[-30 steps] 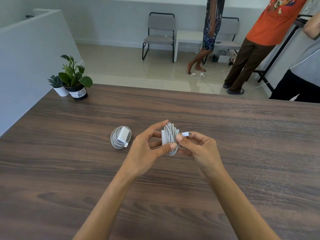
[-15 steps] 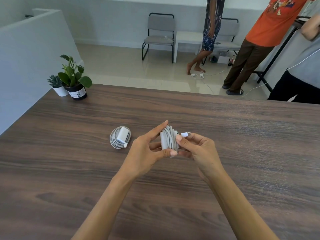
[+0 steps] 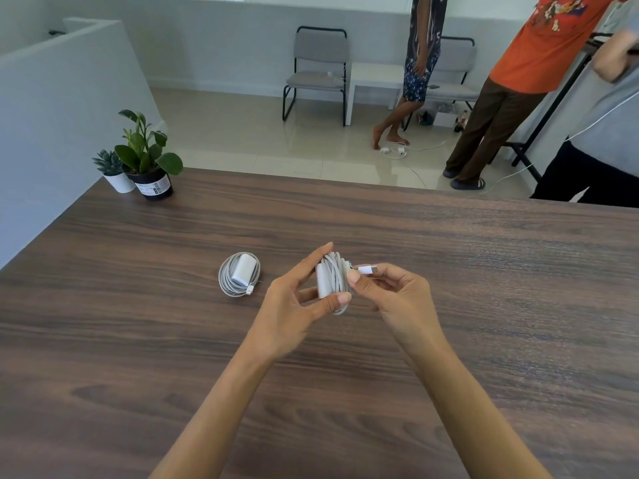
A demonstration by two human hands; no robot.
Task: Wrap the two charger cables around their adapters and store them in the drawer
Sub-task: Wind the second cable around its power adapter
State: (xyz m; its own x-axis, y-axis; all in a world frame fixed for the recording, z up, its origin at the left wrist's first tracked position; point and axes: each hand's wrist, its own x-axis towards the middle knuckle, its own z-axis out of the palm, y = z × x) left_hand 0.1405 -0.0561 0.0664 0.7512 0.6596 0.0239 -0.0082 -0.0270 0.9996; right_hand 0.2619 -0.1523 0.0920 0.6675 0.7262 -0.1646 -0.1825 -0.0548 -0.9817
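Over the desk [image 3: 449, 288] we hold the second wrapped charger [image 3: 331, 279] in our left hand [image 3: 294, 305], grip closed thumb-to-forefinger across its coils, long axis upright. Its loose plug end [image 3: 367, 270] sticks out rightward, pinched in our right hand [image 3: 394, 295], the nearer one for tucking. Finished charger bundle [image 3: 239, 274] lies left of the grip.

You are in an office-like room: a long wood-grain table [image 3: 449, 340], grey partition walls [image 3: 52, 115], metal-framed waiting chairs [image 3: 320, 69] and tiled floor [image 3: 242, 140] show it.
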